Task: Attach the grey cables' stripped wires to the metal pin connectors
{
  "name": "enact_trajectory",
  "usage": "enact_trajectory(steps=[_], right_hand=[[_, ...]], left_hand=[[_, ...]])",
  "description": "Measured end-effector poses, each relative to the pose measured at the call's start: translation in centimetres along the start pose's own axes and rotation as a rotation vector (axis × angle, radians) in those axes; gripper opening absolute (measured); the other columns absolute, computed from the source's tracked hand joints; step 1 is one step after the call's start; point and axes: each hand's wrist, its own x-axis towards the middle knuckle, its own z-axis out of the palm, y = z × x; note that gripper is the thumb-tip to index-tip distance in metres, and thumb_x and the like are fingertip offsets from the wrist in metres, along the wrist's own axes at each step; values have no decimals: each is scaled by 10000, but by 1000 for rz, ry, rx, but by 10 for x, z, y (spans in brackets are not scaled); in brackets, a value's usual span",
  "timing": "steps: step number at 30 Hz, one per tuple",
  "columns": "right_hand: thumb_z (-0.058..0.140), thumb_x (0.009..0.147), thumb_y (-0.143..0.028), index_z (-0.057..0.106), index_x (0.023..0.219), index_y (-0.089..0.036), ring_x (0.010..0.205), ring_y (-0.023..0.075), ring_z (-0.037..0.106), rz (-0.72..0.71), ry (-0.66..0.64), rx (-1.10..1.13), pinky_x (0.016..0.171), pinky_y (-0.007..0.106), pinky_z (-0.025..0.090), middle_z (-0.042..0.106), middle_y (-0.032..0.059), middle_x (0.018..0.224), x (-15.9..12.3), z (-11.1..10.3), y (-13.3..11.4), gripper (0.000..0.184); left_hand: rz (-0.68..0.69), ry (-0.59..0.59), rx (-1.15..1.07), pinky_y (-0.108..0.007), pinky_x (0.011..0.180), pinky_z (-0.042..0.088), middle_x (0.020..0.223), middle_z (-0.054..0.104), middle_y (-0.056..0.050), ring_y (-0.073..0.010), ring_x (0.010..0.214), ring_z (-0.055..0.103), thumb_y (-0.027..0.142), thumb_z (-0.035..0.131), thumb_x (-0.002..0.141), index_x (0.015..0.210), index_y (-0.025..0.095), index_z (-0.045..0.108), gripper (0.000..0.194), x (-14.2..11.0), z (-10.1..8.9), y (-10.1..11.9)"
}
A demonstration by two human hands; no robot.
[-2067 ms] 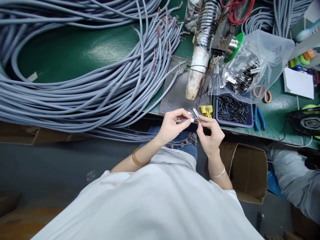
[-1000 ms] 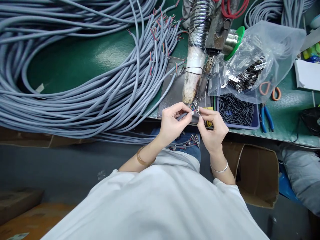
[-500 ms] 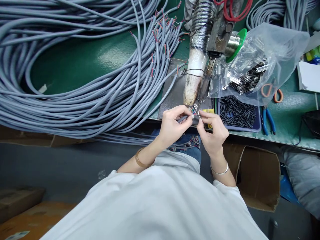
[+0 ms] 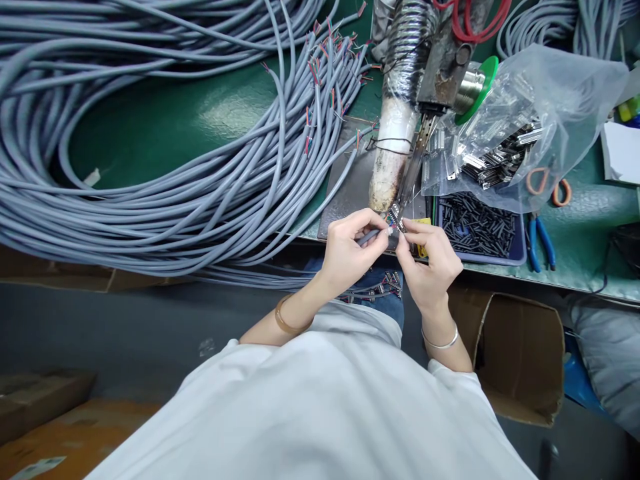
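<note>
My left hand (image 4: 350, 250) pinches the end of a grey cable (image 4: 369, 236) whose coloured wire ends stick out toward the right. My right hand (image 4: 431, 263) is closed on a small metal connector (image 4: 398, 220) and holds it against those wire ends. Both hands meet at the front edge of the green bench (image 4: 165, 120), just below the tip of a fixed soldering iron (image 4: 407, 190) wrapped in white tape. Several finished cable ends with connectors (image 4: 381, 285) lie on my lap.
A big coil of grey cables (image 4: 150, 193) covers the bench's left half. A clear bag of metal connectors (image 4: 505, 147), a blue tray of black sleeves (image 4: 475, 227), blue pliers (image 4: 540, 237), orange scissors (image 4: 547, 187) and a solder spool (image 4: 475, 83) lie right. A cardboard box (image 4: 515, 353) stands below.
Both hands have stayed together at the bench edge, shifting slightly right and toward the iron's tip. The view has drifted a little; the connector now sits closer against the cable end.
</note>
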Motion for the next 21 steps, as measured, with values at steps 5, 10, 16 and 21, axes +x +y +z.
enact_trajectory(steps=[5, 10, 16, 21], right_hand=[[692, 852, -93, 644, 883, -225, 940, 181, 757, -1, 14, 18, 848, 337, 624, 780, 45, 998, 2, -1, -3, 144], [698, 848, -85, 646, 883, -214, 941, 180, 755, 30, 1, 49, 852, 336, 622, 779, 56, 991, -1, -1, -1, 144], [695, 859, -88, 669, 912, -222, 933, 175, 760, 7, 2, 7, 843, 326, 629, 784, 46, 998, -2, 0, 0, 146], [709, 853, -87, 681, 926, -226, 933, 173, 764, -15, 25, -25, 846, 314, 634, 787, 45, 1013, 1, -1, -3, 159]], left_hand=[[-64, -1, -43, -200, 588, 459, 753, 671, 3, -85, 610, 581, 181, 670, 840, 815, 165, 658, 33, 1, -1, 2], [-69, -13, -24, -197, 582, 448, 754, 668, 4, -79, 603, 567, 161, 662, 831, 800, 163, 648, 34, -1, -1, -1], [-28, 4, 32, -203, 585, 455, 752, 670, 1, -85, 605, 570, 146, 651, 827, 794, 159, 654, 35, -2, 2, -1], [15, 31, 38, -203, 594, 458, 753, 664, 2, -86, 617, 577, 133, 646, 833, 796, 161, 656, 48, 0, 2, 5]])
